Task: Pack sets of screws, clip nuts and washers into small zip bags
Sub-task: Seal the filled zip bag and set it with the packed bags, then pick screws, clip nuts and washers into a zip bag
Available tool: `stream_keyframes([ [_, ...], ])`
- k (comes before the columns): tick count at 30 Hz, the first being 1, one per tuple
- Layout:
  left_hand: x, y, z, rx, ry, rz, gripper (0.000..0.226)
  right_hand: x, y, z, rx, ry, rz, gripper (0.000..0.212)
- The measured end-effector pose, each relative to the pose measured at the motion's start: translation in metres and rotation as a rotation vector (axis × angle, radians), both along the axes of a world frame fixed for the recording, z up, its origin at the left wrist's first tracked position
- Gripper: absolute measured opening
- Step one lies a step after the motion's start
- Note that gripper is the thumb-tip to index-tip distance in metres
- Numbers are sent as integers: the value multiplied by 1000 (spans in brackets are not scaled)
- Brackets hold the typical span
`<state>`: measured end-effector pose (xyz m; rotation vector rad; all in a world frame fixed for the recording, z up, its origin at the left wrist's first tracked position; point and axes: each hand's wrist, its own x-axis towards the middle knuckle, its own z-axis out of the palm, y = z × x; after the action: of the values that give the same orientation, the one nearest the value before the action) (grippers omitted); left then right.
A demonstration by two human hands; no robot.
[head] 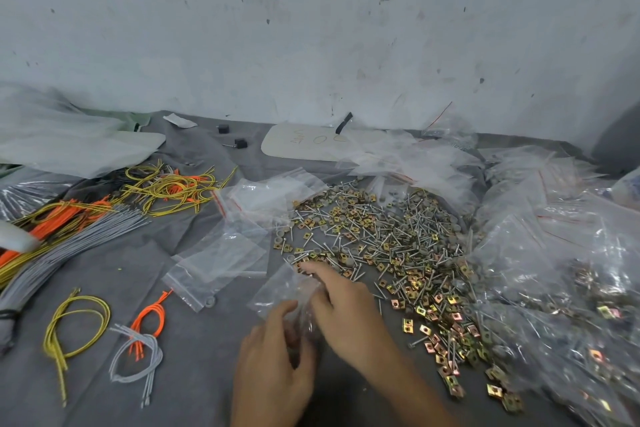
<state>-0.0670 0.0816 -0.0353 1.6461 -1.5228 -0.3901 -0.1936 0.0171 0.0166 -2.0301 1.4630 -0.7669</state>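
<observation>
Head view: we're mid-fill. L hand (277,354) grips zip bag (277,291) just beside hardware pile (381,236); R hand (343,308) index out at pile edge, grip can't tell. Next: pinch pieces, bag them.

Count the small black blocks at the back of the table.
2 black blocks: one farther back, one right of it and nearer. Others may be hidden.

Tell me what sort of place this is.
Probably a workshop packing bench: a heap of silver screws, gold clip nuts and grey washers on grey cloth, clear red-striped zip bags beside it, and bundled yellow, orange and grey wires.
</observation>
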Motion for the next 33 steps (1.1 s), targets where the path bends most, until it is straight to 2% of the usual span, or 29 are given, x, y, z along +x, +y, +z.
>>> stream_keyframes([
  [3,3,9,11,-103,82,70,41,1,-5,21,120,-201,2,36],
  [6,11,11,26,-251,61,105,15,-1,-7,43,289,-449,7,30],
  [8,20,6,39,-278,134,100,5,-6,-9,54,343,-536,29,24],
  [12,28,-2,66,-290,260,16,16,-17,-9,65,415,-706,54,15],
  [19,33,-12,94,-194,317,-78,19,-32,-7,76,581,-1006,87,14],
  [22,32,-14,102,-197,307,-105,19,-38,-6,76,621,-1084,102,28],
  [27,28,-17,112,-258,336,-111,7,-48,-6,76,640,-1163,138,35],
  [31,25,-20,119,-270,261,-101,8,-55,-6,78,615,-1115,149,32],
  [33,25,-23,121,-278,256,-112,4,-57,-5,81,550,-1012,156,35],
])
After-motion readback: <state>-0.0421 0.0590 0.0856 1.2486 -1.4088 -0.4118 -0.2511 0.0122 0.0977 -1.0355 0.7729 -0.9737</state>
